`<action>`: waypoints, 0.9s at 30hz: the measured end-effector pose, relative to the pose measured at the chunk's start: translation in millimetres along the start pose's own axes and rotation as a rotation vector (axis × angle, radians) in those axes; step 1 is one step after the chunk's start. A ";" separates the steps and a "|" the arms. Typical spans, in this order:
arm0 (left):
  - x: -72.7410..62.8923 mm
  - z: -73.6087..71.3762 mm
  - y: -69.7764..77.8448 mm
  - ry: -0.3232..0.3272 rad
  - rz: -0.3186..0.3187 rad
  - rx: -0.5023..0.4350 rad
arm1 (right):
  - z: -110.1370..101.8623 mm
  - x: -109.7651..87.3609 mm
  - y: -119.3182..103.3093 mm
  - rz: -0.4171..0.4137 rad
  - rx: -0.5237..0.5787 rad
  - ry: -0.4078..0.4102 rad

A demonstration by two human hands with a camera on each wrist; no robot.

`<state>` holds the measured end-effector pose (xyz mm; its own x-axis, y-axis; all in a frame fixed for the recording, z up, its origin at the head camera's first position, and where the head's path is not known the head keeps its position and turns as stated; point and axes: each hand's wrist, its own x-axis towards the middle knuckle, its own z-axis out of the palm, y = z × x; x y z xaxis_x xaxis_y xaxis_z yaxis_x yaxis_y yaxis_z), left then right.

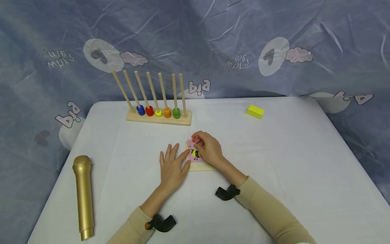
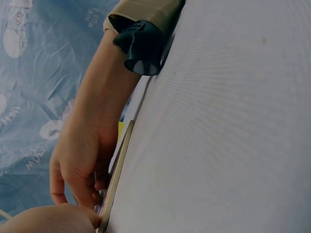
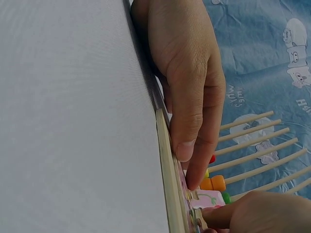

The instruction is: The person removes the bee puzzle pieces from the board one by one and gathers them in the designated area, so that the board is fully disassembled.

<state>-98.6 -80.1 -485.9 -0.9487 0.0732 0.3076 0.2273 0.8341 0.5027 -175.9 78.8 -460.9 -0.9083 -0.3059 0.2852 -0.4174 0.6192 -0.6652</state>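
A small wooden puzzle board with a pink bee picture lies near the middle of the table. My left hand spreads its fingers at the board's left edge; in the right wrist view its thumb and a finger touch the board. Over the upper part of the picture, my right hand pinches a pink puzzle piece between thumb and fingers. That piece stands tilted up from the board in the right wrist view. The right hand covers the picture's right side.
Behind the board stands a wooden peg rack with upright sticks and coloured beads. A yellow block lies at the back right. The gold microphone lies along the left side. A printed blue cloth hangs behind the table.
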 end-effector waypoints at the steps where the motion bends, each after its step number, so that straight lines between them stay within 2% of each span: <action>1: 0.1 0.1 -0.3 0.000 0.000 0.001 | 0.1 -0.1 -0.1 -0.004 0.008 0.001; 9: -0.1 0.1 0.1 -0.002 -0.004 -0.008 | -2.6 0.2 -2.0 -0.035 0.154 0.060; 16: 0.3 0.6 1.3 -0.005 -0.003 -0.012 | -20.9 2.3 -5.0 0.097 0.306 0.018; 21: 1.2 0.7 1.5 -0.004 -0.005 -0.002 | -42.6 3.2 2.1 0.173 0.310 -0.010; 27: 0.9 0.4 0.7 0.001 -0.010 0.006 | -69.8 0.6 23.8 0.235 0.265 0.017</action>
<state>-99.4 -79.2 -485.6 -0.9506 0.0640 0.3037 0.2165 0.8378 0.5012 -188.2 143.8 -428.4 -0.9801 -0.1637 0.1126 -0.1769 0.4610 -0.8696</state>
